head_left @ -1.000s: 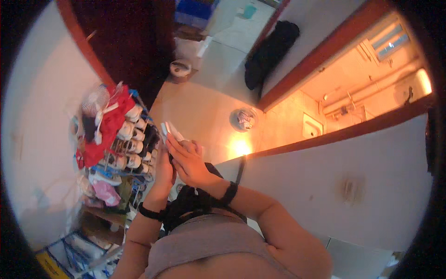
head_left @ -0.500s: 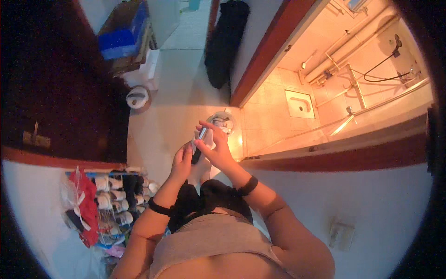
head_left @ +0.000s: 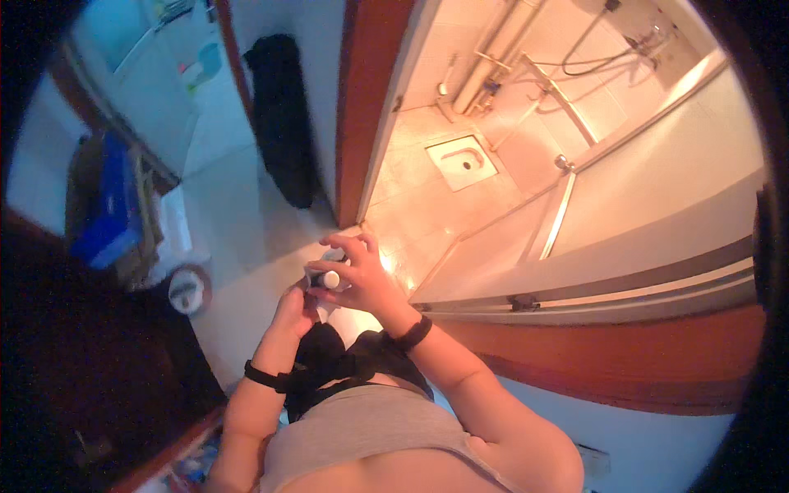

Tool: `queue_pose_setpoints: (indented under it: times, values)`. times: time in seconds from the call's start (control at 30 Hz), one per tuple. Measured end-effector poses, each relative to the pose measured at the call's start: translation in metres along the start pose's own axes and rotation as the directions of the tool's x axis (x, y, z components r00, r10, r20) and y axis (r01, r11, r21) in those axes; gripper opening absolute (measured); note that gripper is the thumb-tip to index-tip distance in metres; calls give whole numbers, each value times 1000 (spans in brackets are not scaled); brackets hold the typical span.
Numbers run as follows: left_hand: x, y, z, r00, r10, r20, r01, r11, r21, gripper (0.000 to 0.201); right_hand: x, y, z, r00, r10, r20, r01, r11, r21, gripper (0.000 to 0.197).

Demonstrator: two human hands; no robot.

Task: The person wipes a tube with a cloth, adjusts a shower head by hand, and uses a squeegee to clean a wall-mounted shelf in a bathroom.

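Observation:
In front of my waist, my right hand curls its fingers round a small dark item with a round white end. It looks like a small bottle or tube, but its kind is not clear. My left hand is closed just below and left of it, close against it. The left fingertips are mostly hidden, so what they pinch cannot be made out. Dark bands circle both wrists.
To the right, a lit washroom with a squat toilet opens past a red-brown door frame. A long black bag-like thing hangs on the wall ahead. At left stand a blue box and a round white-topped bin.
My view has turned right, toward the washroom, and the shoe rack has mostly left it. The right fingers have shifted round the item, whose round white end now shows.

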State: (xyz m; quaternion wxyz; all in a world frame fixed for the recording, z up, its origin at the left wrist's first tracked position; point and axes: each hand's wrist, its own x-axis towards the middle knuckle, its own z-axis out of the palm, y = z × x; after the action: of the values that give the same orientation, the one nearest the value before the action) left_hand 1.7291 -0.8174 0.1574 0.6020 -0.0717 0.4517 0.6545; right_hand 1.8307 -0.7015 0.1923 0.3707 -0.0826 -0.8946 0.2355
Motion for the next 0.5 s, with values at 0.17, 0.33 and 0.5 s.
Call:
queue_pose_setpoints:
  times: [0.17, 0.33, 0.5]
  values:
    - [84, 37, 37, 990, -119, 79, 106, 983, 147, 20, 40, 68, -18, 997, 4, 81, 9, 986, -168, 27]
    - [168, 50, 106, 984, -97, 146, 69, 979, 191, 22, 67, 144, -57, 994, 105, 19, -94, 949, -301, 25]
    - [295, 38, 152, 955, -169, 245, 112, 967, 231, 22, 63, 262, -85, 991, 131, -12, -127, 934, -335, 31]
